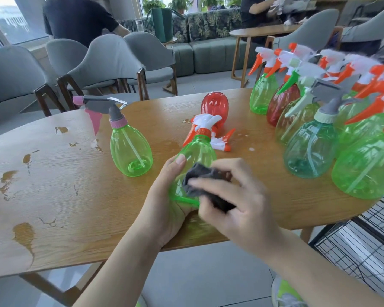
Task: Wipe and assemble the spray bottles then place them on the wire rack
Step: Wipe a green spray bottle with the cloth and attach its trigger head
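Crumpled grey cloth [205,185] against translucent green bottle [196,151]

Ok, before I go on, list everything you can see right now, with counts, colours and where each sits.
Held spray bottle: one, green with orange-white head, tilted over the near table edge.
Cloth: one, dark grey, pressed on that bottle.
Standing spray bottle: one, green with grey-pink head, left of centre.
Red bottle body: one, lying headless mid-table.
Loose spray head: one, orange-white, beside it.
Assembled bottles: a blurred cluster, green, red, teal, table's right end.
Table: one, wooden, wet patches.
Wire rack: black, lower right.
Chairs: several, grey, behind.
Left hand: grips the held bottle.
Right hand: fingers hold the cloth.
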Available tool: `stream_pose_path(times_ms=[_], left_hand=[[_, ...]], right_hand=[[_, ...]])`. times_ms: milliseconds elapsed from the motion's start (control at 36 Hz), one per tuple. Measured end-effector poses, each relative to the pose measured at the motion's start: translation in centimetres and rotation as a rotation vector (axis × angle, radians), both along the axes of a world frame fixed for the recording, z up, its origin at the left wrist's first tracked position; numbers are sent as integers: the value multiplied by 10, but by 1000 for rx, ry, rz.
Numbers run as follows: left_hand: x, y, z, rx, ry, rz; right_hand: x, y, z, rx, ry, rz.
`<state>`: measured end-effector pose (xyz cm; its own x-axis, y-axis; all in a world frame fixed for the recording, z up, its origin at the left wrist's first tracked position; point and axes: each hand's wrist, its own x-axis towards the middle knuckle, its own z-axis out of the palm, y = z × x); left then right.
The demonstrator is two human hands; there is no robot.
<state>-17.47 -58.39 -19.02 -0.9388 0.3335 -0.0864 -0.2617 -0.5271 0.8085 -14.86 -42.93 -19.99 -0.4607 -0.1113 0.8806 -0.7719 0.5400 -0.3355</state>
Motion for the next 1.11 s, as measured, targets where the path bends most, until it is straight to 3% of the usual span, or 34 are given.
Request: stream_pose_path(times_ms=[111, 250, 583, 750, 944, 1111], left_hand=[[2, 0, 3, 80, -43, -120], [1, 0, 5, 68, -25, -142], [1, 0, 0, -12, 44, -122], [2, -2, 2, 12, 43, -95], [2, 2, 2, -74, 71, -107], [2, 2, 0, -3, 37, -141]], right_hand=[[3, -6, -9, 158, 103, 28], [-3, 1, -8, 207, 147, -24], [-19, 18, 11, -229, -256, -113], [-10, 10, 6, -176, -188, -33], [-15, 17, 8, -212, -211, -84], [0, 1, 0, -6, -34, -19]])
